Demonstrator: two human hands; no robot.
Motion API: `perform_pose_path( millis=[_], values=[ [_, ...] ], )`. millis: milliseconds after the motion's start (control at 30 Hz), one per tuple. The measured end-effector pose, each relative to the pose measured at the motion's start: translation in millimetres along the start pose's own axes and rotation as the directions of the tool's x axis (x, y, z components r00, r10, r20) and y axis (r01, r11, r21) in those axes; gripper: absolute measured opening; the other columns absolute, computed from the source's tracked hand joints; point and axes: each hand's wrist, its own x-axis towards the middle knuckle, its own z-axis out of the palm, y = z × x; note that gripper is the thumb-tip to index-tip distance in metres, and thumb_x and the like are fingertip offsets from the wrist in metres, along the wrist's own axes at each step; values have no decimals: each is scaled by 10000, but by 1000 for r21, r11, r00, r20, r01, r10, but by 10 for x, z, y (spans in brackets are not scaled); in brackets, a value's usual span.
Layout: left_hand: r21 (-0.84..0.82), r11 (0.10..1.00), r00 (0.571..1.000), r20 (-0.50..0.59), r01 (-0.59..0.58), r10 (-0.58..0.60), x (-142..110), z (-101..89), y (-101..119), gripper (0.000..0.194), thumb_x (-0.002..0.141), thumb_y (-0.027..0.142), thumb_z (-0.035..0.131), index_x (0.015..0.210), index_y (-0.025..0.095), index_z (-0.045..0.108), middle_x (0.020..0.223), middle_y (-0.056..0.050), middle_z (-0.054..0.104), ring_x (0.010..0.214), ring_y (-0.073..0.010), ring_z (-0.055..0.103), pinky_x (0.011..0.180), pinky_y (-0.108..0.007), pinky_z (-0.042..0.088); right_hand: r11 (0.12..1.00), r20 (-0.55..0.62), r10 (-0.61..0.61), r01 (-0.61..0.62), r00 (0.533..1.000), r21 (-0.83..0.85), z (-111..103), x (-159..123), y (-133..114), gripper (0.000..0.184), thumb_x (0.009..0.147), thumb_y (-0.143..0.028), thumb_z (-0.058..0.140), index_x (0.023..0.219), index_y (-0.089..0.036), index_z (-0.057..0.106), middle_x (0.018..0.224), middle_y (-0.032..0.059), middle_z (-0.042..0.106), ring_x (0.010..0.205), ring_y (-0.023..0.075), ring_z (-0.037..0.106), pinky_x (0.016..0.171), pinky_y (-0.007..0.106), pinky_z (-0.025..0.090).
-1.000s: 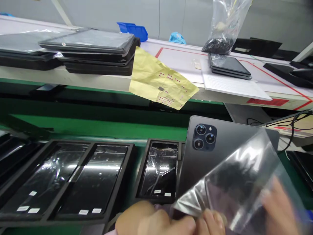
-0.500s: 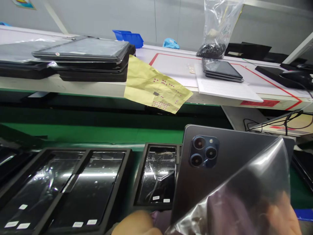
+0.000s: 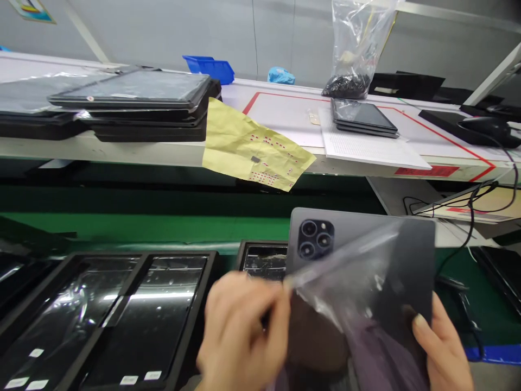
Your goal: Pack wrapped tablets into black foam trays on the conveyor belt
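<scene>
A dark grey tablet [image 3: 411, 266] stands tilted up before me, its back with the camera block [image 3: 316, 239] facing me. My right hand [image 3: 443, 342] grips its lower right edge, thumb on the back. With fingers pinched, my left hand [image 3: 246, 326] holds a corner of a clear plastic film [image 3: 358, 271] at the tablet's left edge. The film stretches slantwise across the back, partly lifted and creased. Behind my left hand, a black tray [image 3: 242, 252] with a film-covered tablet is partly hidden.
Black trays with wrapped tablets [image 3: 142, 315] lie at the left on the green surface. Stacked tablets [image 3: 134, 89], a yellow sheet [image 3: 256, 146], a blue bin [image 3: 211, 69] and a plastic bag [image 3: 358, 49] sit on the shelf. Cables [image 3: 472, 217] hang at the right.
The tablet has shifted left and farther from me. My left hand has risen from the bottom edge and now pinches the film, whose corner moved left. My right thumb now shows on the tablet's back.
</scene>
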Motion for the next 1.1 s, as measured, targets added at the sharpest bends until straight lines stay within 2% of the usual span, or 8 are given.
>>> perform_pose_path(
  millis=[100, 167, 333, 567, 667, 767, 867, 1100],
  values=[
    [564, 817, 987, 158, -117, 32, 158, 105, -536, 122, 834, 237, 610, 741, 168, 646, 731, -54, 626, 716, -171, 575, 705, -323, 487, 996, 88, 60, -54, 994, -69, 177, 205, 52, 665, 695, -473, 769, 1281, -228, 573, 1288, 69, 616, 1214, 264, 557, 824, 280, 568],
    [838, 533, 923, 291, -119, -252, 67, -7, -1019, 203, 897, 254, 511, 886, 120, 663, 873, -112, 641, 829, -222, 598, 728, -334, 487, 986, 172, 143, -127, 975, -104, 299, 349, 205, 758, 696, -511, 760, 1348, -216, 510, 1303, 91, 602, 1189, 278, 570, 893, 344, 547],
    [972, 11, 729, 184, -235, -659, -670, -622, -1747, 452, 946, 374, 380, 957, 31, 674, 1007, -208, 561, 959, -332, 565, 704, -369, 468, 964, 251, 221, -171, 942, -204, 447, 605, 886, 829, 705, -568, 720, 1386, -186, 440, 1278, 117, 610, 1110, 270, 610, 984, 420, 481],
    [999, -31, 752, -36, 21, -658, -889, -605, -1809, 487, 907, 465, 431, 1013, 31, 625, 1127, -238, 514, 1062, -389, 503, 839, -456, 419, 940, 306, 89, 21, 948, -340, 519, 709, 1328, 693, 760, -530, 640, 1333, -161, 517, 1225, 113, 641, 1073, 250, 624, 977, 394, 471],
    [954, 67, 612, -134, 294, -779, -712, -629, -1828, 400, 872, 432, 497, 1015, 75, 602, 1146, -235, 538, 1093, -390, 518, 866, -467, 418, 916, 305, 61, 68, 951, -395, 561, 690, 1299, 702, 758, -529, 630, 1338, -146, 526, 1080, 106, 697, 968, 257, 650, 874, 388, 513],
    [847, 335, 466, 120, 413, -877, -556, -712, -1714, 188, 834, 296, 550, 942, 142, 555, 986, -117, 644, 966, -260, 614, 827, -336, 448, 902, 328, 58, 91, 943, -422, 593, 651, 1239, 702, 771, -529, 614, 1352, -146, 519, 1008, 95, 711, 881, 251, 655, 805, 375, 522],
    [830, 492, 443, 349, 264, -826, -440, -672, -1388, 75, 855, 222, 523, 916, 179, 516, 856, -50, 663, 859, -212, 646, 733, -271, 432, 898, 364, 65, 104, 929, -427, 640, 615, 1200, 702, 782, -534, 600, 1367, -158, 507, 977, 80, 713, 818, 236, 651, 758, 353, 518],
    [936, 289, 447, 351, -202, -823, -533, -75, -627, 282, 972, 216, 277, 1061, 113, 523, 828, -155, 704, 808, -309, 702, 648, -330, 462, 885, 439, 102, 120, 893, -449, 966, 555, 1289, 699, 836, -604, 501, 1370, -152, 493, 838, 51, 699, 697, 217, 615, 698, 344, 491]
  ],
)
